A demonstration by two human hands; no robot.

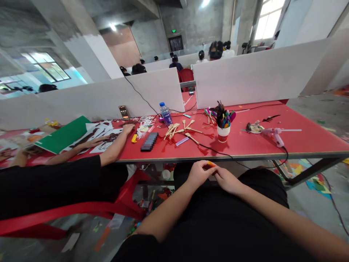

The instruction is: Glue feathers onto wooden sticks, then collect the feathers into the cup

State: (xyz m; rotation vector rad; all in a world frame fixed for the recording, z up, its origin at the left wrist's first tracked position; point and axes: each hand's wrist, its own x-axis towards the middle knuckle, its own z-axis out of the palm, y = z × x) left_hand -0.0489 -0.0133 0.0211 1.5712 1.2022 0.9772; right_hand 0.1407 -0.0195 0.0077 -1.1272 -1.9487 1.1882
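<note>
Tabletop [272, 142]: smooth, glossy red
Bottle [165, 114]: clear plastic
Chair [81, 214]: shiny red plastic
Floor [321, 109]: matt grey
Black shirt [199, 225]: matt cloth

one head-worn view looks forward and down across the nearby table [313, 142], its edges seemingly blurred.

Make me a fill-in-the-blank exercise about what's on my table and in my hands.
The left hand and right hand meet at a small yellow-and-____ piece.
Dark and colorful ____ stand in the cup.
The pink glue gun lies to the ____ of the cup.
The bottle has a ____ cap.

Missing words: orange; feathers; right; blue.
</note>
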